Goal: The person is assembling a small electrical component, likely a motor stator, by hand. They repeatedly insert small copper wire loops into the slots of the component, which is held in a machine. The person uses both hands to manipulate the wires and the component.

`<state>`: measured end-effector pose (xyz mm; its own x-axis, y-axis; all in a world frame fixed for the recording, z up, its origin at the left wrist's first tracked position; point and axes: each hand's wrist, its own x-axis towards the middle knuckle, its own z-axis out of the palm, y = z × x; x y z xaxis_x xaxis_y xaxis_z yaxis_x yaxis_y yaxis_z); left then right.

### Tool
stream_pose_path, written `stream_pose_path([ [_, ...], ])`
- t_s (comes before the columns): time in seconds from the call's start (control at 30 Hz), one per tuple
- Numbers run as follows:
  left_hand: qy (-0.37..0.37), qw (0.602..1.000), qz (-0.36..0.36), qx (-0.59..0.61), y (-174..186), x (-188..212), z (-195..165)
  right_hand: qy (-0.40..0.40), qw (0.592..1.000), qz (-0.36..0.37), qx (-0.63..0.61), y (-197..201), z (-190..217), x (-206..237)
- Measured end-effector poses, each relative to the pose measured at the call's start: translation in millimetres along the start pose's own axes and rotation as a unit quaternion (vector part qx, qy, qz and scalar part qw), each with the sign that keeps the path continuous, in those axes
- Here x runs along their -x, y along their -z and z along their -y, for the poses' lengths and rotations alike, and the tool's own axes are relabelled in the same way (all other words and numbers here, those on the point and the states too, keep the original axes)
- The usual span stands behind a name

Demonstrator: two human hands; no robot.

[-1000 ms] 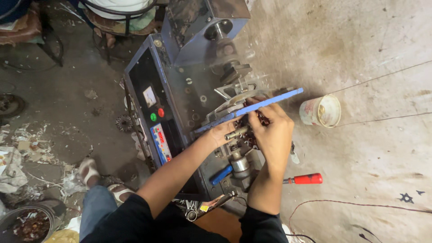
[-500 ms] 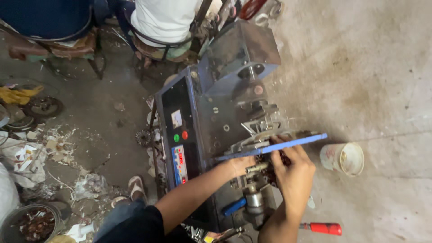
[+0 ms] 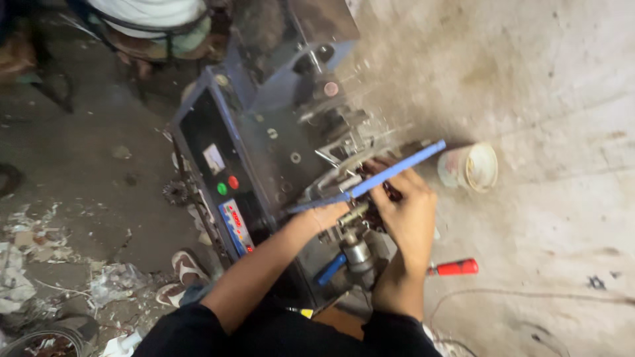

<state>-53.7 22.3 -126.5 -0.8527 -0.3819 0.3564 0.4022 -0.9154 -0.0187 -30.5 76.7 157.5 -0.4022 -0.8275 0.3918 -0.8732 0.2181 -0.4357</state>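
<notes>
At the front of the blue-grey machine [image 3: 264, 152] on the concrete floor [image 3: 549, 86], left hand [image 3: 329, 215] and right hand [image 3: 409, 215] both close on the small metal mechanism [image 3: 360, 211], under a slanted blue strip [image 3: 370, 178]. Right fingers [image 3: 387, 192] curled into the parts; left fingers hidden, grip unclear. Nearby on the floor: red-handled screwdriver [image 3: 453, 268], white cup [image 3: 471, 167].

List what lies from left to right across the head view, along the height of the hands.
Scraps of litter → small gear on the floor → green button → left hand → right hand → white cup
</notes>
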Motion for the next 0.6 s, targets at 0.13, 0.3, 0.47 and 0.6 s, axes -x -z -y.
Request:
stream_pose_path([
  [0.13, -0.03, 0.995, -0.038, -0.087, -2, -3, 3, -0.006, 1.0, -0.004, 0.011, -1, 0, 4],
  [0.3, -0.007, 0.996, -0.053, -0.066, -9, 2, -3, -0.002, 1.0, -0.012, 0.02, -2, 2, 3],
  [0.47, 0.034, 0.981, -0.16, 0.105, 0, 1, -7, -0.025, 0.999, -0.011, 0.021, -5, 1, 1],
  [0.6, 0.02, 0.975, -0.003, -0.222, 11, -6, 3, -0.01, 0.999, -0.013, 0.036, -7, 6, -2],
])
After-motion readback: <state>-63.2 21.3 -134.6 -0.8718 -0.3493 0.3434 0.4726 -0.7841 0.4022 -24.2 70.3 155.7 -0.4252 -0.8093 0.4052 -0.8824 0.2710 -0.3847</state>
